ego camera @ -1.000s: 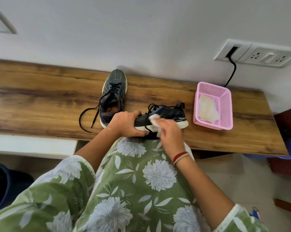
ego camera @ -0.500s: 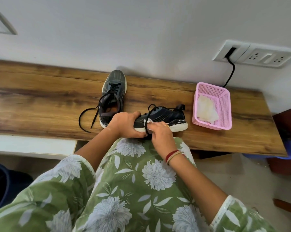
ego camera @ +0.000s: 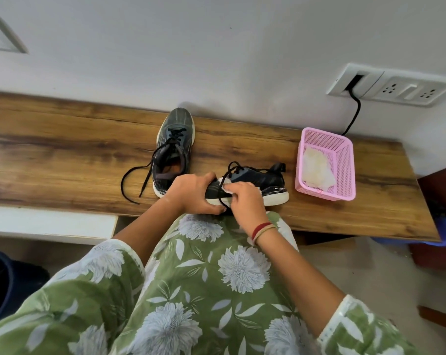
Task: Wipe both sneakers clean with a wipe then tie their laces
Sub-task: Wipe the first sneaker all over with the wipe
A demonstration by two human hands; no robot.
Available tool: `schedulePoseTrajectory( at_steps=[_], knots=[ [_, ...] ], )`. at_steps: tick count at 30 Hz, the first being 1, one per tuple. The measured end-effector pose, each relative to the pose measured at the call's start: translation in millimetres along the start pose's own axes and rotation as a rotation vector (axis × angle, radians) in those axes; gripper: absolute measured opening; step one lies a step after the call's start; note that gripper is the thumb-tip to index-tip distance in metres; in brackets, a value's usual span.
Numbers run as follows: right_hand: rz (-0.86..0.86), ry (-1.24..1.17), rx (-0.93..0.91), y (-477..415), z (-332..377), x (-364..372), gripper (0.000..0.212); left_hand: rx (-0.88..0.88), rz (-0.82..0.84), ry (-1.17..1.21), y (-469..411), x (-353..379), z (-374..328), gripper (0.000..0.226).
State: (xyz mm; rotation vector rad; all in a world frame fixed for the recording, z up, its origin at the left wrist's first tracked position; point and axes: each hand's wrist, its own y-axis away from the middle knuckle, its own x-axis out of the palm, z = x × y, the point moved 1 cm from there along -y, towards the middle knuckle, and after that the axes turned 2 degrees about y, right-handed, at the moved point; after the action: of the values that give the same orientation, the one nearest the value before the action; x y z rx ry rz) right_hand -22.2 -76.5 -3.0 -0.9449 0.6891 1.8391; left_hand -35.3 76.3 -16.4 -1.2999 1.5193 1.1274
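Two dark sneakers with white soles sit on the wooden bench (ego camera: 63, 155). The near sneaker (ego camera: 262, 181) lies sideways along the front edge, heel to the right, laces loose. My left hand (ego camera: 192, 192) grips its toe end. My right hand (ego camera: 246, 201) presses a small white wipe (ego camera: 227, 188) against the shoe's side near the toe. The other sneaker (ego camera: 174, 147) stands behind to the left, toe toward the wall, its black laces (ego camera: 134, 180) untied and trailing across the wood.
A pink mesh basket (ego camera: 343, 160) holding white wipes (ego camera: 316, 170) stands on the bench right of the near sneaker. A wall socket panel (ego camera: 393, 84) with a black cord is above it. The bench ends just right of the basket.
My right hand with the wipe slid left along the near sneaker's side toward the toe. My left hand has kept its hold on the toe.
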Motion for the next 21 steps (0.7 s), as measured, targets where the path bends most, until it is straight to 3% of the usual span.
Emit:
schedulePoseTrajectory(
  at_steps=[2,5,9,12,16,19,21],
  knots=[
    [-0.023,-0.117,0.032,-1,-7,-16,0.037,0.015,-0.004,0.005,0,1,1,0.092],
    [-0.19,0.177,0.03,-6,-23,-30,0.038,0.035,0.022,0.013,-1,-1,2,0.086],
    [-0.013,0.429,-0.058,6,-17,-10,0.039,0.043,-0.012,-0.007,-1,-1,1,0.094],
    [0.005,0.347,-0.121,10,-18,-4,0.044,0.038,-0.018,-0.002,0,0,1,0.095],
    [-0.025,-0.171,0.063,6,-29,-33,0.038,0.047,-0.018,-0.01,-2,1,3,0.1],
    [-0.288,0.016,0.094,2,-51,-56,0.039,0.044,0.008,-0.025,-3,-1,3,0.104],
    [-0.281,0.186,0.056,1,-61,-56,0.04,0.038,0.014,-0.031,-3,-1,3,0.105]
  ],
)
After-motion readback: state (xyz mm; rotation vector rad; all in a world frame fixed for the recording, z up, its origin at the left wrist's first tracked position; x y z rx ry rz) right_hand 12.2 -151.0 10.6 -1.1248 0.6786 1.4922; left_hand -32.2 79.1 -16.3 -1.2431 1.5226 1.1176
